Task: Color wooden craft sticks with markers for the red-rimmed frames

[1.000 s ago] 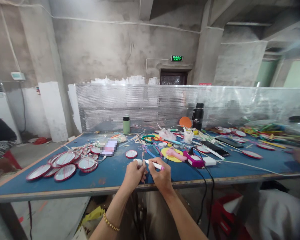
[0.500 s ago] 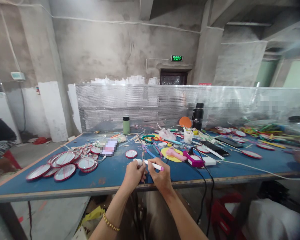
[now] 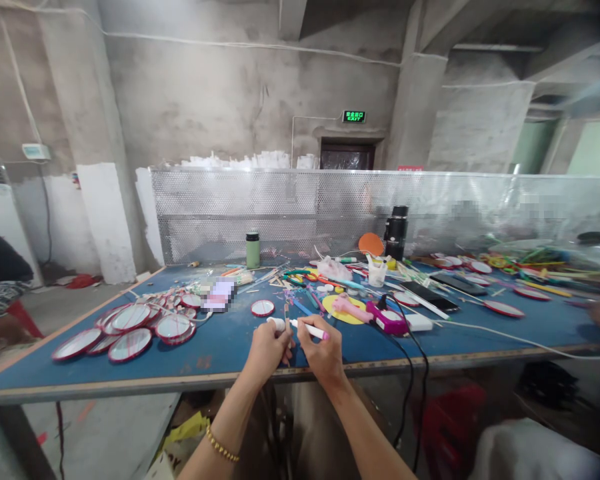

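Bare-concrete workshop with a cluttered blue workbench [image 3: 220,353]

White cloth [image 3: 535,453] at lower right shifted down and leftward, dark bundle [image 3: 550,385] above it more exposed

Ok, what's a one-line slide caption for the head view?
Right hand holds a white, pink-ended pen beside a slim brown stick in the left hand.
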{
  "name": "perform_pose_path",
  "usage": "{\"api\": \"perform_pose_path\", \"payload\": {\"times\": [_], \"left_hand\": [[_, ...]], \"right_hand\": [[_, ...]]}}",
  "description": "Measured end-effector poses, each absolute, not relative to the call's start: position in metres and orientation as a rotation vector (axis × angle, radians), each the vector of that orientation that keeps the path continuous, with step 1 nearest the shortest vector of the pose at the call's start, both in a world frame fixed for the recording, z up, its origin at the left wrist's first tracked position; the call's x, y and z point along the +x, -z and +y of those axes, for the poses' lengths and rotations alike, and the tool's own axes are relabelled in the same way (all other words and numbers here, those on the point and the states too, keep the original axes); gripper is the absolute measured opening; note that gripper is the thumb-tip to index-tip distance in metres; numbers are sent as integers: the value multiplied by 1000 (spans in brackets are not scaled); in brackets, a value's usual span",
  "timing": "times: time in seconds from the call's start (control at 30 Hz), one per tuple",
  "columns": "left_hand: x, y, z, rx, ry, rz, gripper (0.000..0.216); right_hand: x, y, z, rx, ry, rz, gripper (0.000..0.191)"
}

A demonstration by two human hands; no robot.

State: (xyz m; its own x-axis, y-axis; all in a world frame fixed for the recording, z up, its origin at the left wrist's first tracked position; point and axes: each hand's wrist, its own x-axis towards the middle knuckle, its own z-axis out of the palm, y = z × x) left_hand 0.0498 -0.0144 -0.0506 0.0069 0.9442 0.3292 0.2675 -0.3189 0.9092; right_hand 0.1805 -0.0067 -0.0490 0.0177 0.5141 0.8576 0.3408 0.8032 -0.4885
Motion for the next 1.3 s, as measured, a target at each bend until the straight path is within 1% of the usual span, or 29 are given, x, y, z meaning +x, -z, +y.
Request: {"api": "perform_pose_path", "payload": {"times": [0.33, 0.57, 0.77, 0.97, 1.17, 1.3], "left_hand": [[50, 50, -14, 1659, -1348, 1273, 29], [50, 51, -13, 1628, -1348, 1279, 35], [49, 51, -13, 1624, -1336, 1278, 32], [50, 51, -14, 1644, -1342, 1278, 38], [49, 51, -13, 1619, -1327, 1290, 32], [49, 53, -12, 1630, -1339, 1276, 35]], "right_hand": [[179, 47, -9, -671, -210, -1635, 17], [180, 48, -7, -690, -163, -1605, 18], [180, 48, -9, -697, -155, -1586, 17], [179, 47, -8, -678, -151, -1607, 17], [180, 49, -8, -705, -130, -1583, 18], [180, 49, -9, -687, -148, -1600, 18]]}}
